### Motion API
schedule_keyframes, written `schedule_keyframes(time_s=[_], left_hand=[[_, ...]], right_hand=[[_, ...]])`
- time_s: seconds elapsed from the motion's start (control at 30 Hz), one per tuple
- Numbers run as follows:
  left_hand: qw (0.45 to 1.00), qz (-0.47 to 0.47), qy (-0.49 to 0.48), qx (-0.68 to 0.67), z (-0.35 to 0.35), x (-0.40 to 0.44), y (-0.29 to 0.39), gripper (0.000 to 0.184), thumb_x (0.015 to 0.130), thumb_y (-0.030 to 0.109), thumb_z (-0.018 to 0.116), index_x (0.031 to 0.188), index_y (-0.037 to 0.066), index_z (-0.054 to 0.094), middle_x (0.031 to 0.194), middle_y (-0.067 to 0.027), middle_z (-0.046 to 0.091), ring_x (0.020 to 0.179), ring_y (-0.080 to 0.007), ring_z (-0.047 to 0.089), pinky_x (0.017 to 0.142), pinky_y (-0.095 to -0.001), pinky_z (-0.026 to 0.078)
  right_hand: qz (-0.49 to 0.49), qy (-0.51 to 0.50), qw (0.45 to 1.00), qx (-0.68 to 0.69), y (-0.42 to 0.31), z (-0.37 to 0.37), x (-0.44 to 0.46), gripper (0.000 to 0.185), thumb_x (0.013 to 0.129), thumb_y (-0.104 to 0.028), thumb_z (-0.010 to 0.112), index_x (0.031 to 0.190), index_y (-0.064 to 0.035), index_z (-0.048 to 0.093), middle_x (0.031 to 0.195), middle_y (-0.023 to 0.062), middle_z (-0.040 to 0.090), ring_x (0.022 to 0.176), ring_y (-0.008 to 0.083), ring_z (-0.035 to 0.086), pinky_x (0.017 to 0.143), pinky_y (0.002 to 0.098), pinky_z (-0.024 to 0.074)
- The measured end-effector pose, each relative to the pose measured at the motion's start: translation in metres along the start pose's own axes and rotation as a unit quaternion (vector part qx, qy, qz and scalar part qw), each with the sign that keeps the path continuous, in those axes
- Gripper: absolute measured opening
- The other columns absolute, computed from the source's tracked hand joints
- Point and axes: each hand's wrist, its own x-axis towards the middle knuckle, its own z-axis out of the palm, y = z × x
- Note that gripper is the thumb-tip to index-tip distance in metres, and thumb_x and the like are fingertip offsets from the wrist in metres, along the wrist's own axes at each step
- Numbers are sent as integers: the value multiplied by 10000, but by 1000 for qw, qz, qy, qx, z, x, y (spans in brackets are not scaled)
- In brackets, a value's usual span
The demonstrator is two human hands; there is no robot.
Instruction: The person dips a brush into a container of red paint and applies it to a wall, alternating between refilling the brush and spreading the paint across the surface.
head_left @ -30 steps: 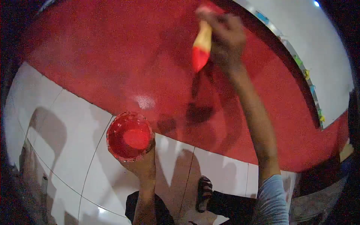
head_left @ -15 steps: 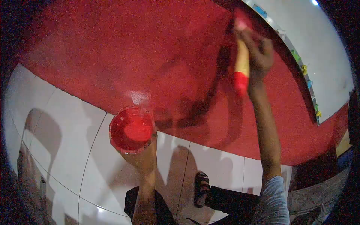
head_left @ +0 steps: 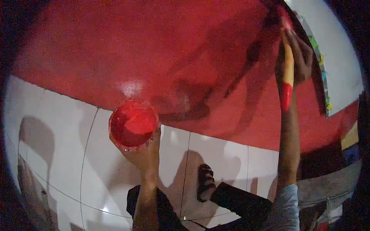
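My left hand [head_left: 144,156] is wrapped round the side of a round tub of red paint [head_left: 138,122], held up with its open top toward me. The wet paint inside is bright red. At upper right, my right hand [head_left: 300,57] grips a paintbrush [head_left: 288,67] with a pale wooden handle and a red handle end. The bristle end points up against the red wall [head_left: 185,50], close to the dark edge of a white board. Those bristles are small and blurred in the view.
A white board [head_left: 343,69] with small coloured bits along its edge is at the right. White floor tiles [head_left: 96,165] meet the wall's bottom edge. A sandalled foot [head_left: 206,183] stands on the tiles. Grey cloth-like material [head_left: 327,188] lies at lower right.
My right hand has moved to the right with the paintbrush, closer to the white board. The tub in my left hand sits slightly higher in the view.
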Motion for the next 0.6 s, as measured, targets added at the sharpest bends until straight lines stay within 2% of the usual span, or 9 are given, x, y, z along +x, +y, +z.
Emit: schedule_keyframes(time_s=[0.1, 0.2, 0.27, 0.3, 0.37, 0.43, 0.5, 0.53, 0.6], left_hand=[[988, -83, -39, -127, 9, -9, 8, 902, 542, 166, 862, 1252, 9, 328, 1219, -155, 429, 1095, -287, 471, 928, -385, 420], [990, -58, -41, -123, 20, -19, 0, 910, 527, 152, 865, 1250, 14, 328, 1212, -155, 432, 1100, -291, 469, 927, -385, 423], [991, -5, -36, -125, 28, -24, -1, 914, 519, 145, 866, 1248, 19, 330, 1209, -156, 434, 1101, -290, 469, 924, -391, 425], [992, -3, -46, -118, 29, -25, 2, 918, 511, 149, 868, 1246, 20, 333, 1209, -157, 433, 1104, -288, 467, 921, -390, 427], [993, -5, -71, -97, 29, -31, 12, 925, 497, 158, 872, 1241, 23, 339, 1211, -159, 431, 1108, -284, 464, 915, -390, 431], [985, -32, -64, -157, 37, -36, 12, 927, 494, 171, 872, 1239, 24, 339, 1205, -159, 439, 1097, -283, 474, 908, -389, 434], [980, -48, -65, -182, 42, -42, 12, 932, 488, 180, 873, 1236, 26, 339, 1198, -158, 447, 1087, -282, 483, 905, -387, 436], [981, -50, -66, -177, 44, -45, 10, 936, 484, 184, 875, 1235, 26, 340, 1195, -157, 452, 1082, -282, 487, 904, -386, 436], [983, -51, -74, -162, 44, -47, 13, 937, 482, 189, 876, 1233, 27, 339, 1186, -156, 461, 1074, -281, 495, 901, -385, 437]], right_hand=[[-11, -90, 959, -269, 16, 17, -45, 439, 814, -523, 494, 1005, -154, 635, 876, 143, 612, 777, 317, 573, 658, 447, 463], [141, -364, 890, -236, -18, 46, -144, 380, 830, -445, 531, 1009, -130, 644, 879, 150, 613, 822, 321, 567, 701, 448, 465], [-27, -378, 915, -136, -12, 30, -165, 326, 842, -368, 546, 993, -95, 641, 881, 150, 610, 850, 305, 567, 730, 417, 469], [-112, -382, 913, -84, -8, 22, -172, 299, 848, -330, 553, 984, -78, 639, 883, 150, 609, 865, 297, 567, 745, 402, 471], [-19, -327, 943, -51, -12, 0, -126, 281, 850, -317, 552, 974, -81, 640, 852, 141, 607, 829, 286, 570, 725, 390, 468], [95, -152, 983, 35, -5, -19, -71, 264, 853, -305, 551, 964, -84, 641, 821, 132, 604, 794, 275, 573, 705, 378, 465], [62, 38, 988, 137, 12, -27, -33, 246, 855, -293, 549, 954, -87, 642, 790, 123, 602, 759, 264, 577, 685, 367, 462], [28, 73, 990, 118, 16, -23, -29, 238, 856, -287, 549, 949, -89, 643, 774, 118, 600, 741, 259, 578, 675, 361, 461], [34, -75, 984, -157, -2, -6, -61, 233, 837, -234, 587, 944, -29, 617, 882, 101, 617, 748, 212, 595, 636, 323, 495]])
